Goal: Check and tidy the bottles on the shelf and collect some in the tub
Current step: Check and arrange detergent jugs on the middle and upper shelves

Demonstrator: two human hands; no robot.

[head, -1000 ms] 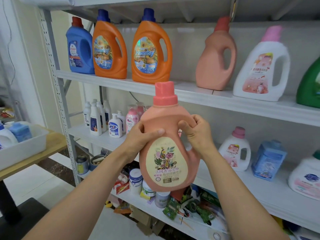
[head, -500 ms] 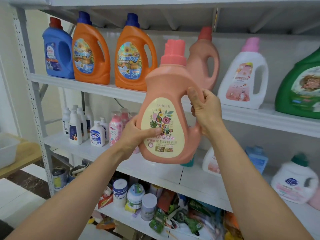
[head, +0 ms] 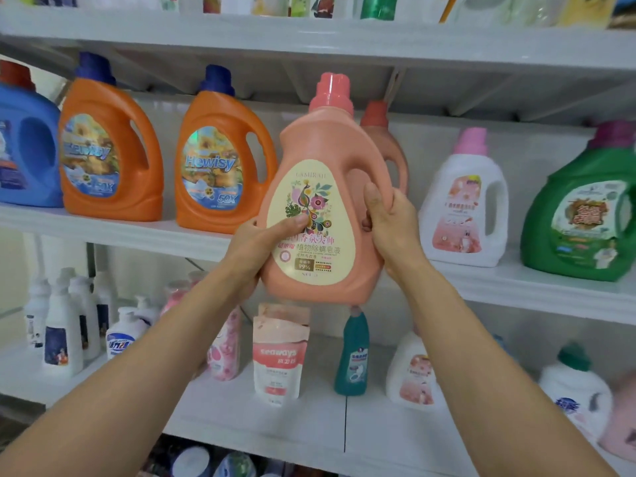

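Observation:
I hold a salmon-pink detergent bottle with a cream floral label upright in front of the middle shelf. My left hand grips its lower left side, thumb across the label. My right hand is wrapped around the handle on its right. The bottle's base hangs just in front of and slightly below the shelf's edge. Directly behind it stands a second salmon bottle, mostly hidden. The tub is out of view.
On the middle shelf stand a blue jug, two orange jugs, a white jug with a pink cap and a green jug. The lower shelf carries small white bottles, a refill pouch and a teal bottle.
Both hands have lifted the salmon bottle up from chest height to the level of the middle shelf and closer to it. My view has swung up and right; the tub on the table has left the frame.

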